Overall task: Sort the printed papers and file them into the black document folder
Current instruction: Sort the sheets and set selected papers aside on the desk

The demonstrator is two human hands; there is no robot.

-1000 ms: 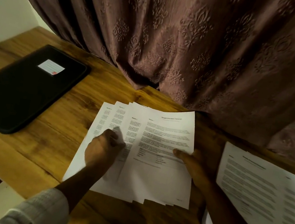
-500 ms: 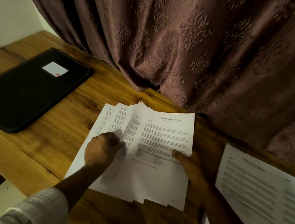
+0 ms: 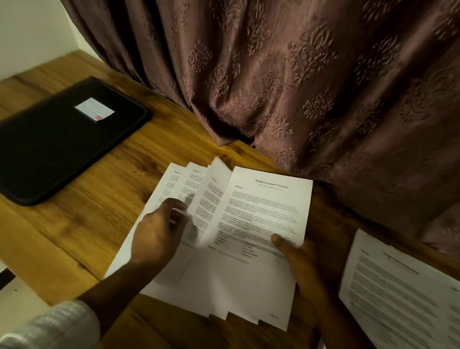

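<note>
A fanned stack of printed papers [image 3: 247,281] lies in the middle of the wooden table [image 3: 76,209]; its top sheet is headed "Sample Education Transcript". My left hand [image 3: 159,234] pinches the left edge of one of the fanned sheets, which lifts slightly. My right hand [image 3: 302,262] grips the top sheet at its right edge, thumb on the print. The black document folder [image 3: 45,140] lies shut at the far left, a white label [image 3: 94,109] on its cover. A second printed pile [image 3: 413,308] sits at the right.
A brown patterned curtain [image 3: 302,64] hangs along the table's back edge, its hem touching the wood just behind the papers. The table's front edge runs close under my forearms. A white wall [image 3: 14,1] stands at the left.
The sheets have been drawn closer together and the top pages lifted a little. My left fingers moved from pressing the fan to pinching a sheet's edge. The view shifted slightly.
</note>
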